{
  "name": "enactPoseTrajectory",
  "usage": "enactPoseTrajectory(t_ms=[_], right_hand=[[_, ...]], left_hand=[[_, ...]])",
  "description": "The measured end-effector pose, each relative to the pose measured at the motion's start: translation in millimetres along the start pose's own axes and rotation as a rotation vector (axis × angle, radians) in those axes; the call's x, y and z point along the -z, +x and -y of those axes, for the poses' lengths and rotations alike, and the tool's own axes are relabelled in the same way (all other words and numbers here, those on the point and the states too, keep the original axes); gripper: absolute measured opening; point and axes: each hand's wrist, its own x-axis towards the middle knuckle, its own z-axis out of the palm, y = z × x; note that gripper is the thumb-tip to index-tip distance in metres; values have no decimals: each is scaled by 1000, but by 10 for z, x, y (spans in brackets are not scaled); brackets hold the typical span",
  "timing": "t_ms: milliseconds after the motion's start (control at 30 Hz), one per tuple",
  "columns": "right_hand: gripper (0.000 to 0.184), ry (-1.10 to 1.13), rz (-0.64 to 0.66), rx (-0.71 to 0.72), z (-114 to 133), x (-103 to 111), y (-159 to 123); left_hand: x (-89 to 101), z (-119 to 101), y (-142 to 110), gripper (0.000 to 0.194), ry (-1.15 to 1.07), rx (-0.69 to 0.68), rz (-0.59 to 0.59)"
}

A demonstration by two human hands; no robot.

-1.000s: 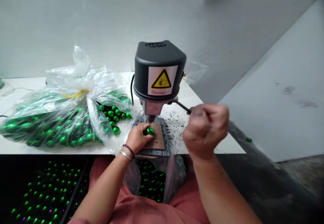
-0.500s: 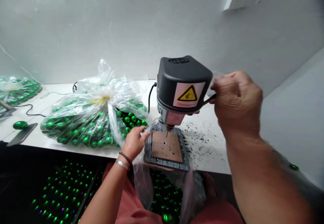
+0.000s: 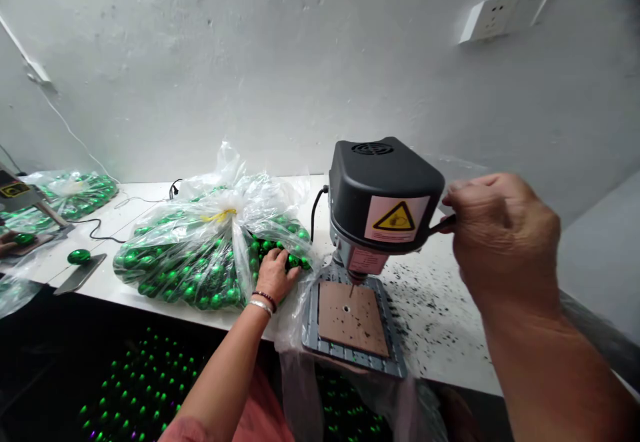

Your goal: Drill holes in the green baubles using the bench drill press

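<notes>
My right hand [image 3: 505, 235] is wrapped round the black feed lever [image 3: 443, 225] of a small bench drill press [image 3: 387, 182]. The drill bit [image 3: 352, 291] stays above a brown board [image 3: 353, 322] with one hole, which lies on the slotted metal base [image 3: 395, 362]. My left hand [image 3: 276, 275] reaches into the torn opening of a clear plastic bag [image 3: 220, 192] full of shiny green balls [image 3: 187, 292]. Its fingers are apart and rest among the balls by the opening; the fingertips are partly hidden.
Dark shavings [image 3: 420, 315] litter the white table [image 3: 465, 355] right of the press. One green ball [image 3: 79, 256] sits by a flat metal plate [image 3: 83, 274]. At far left, another person's hand [image 3: 7, 243] is near a second machine [image 3: 25, 195]. More green balls [image 3: 145, 375] lie below the table.
My left hand has moved from beside the drill base into the bag's opening among the green balls. My right hand keeps hold of the lever. The view has shifted left and up.
</notes>
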Motion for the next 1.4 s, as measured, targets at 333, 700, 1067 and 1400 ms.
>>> enactPoseTrajectory(t_ms=[333, 700, 1067, 1400], right_hand=[[25, 144, 17, -47, 100, 18, -12], [29, 205, 21, 60, 62, 22, -20], [29, 215, 11, 69, 59, 36, -12], [26, 197, -19, 158, 64, 116, -156]], left_hand=[[388, -468, -360, 45, -1288, 408, 435], [2, -641, -370, 39, -576, 147, 501], [0, -838, -368, 40, -138, -60, 522], [-37, -892, -381, 40, -58, -95, 517]])
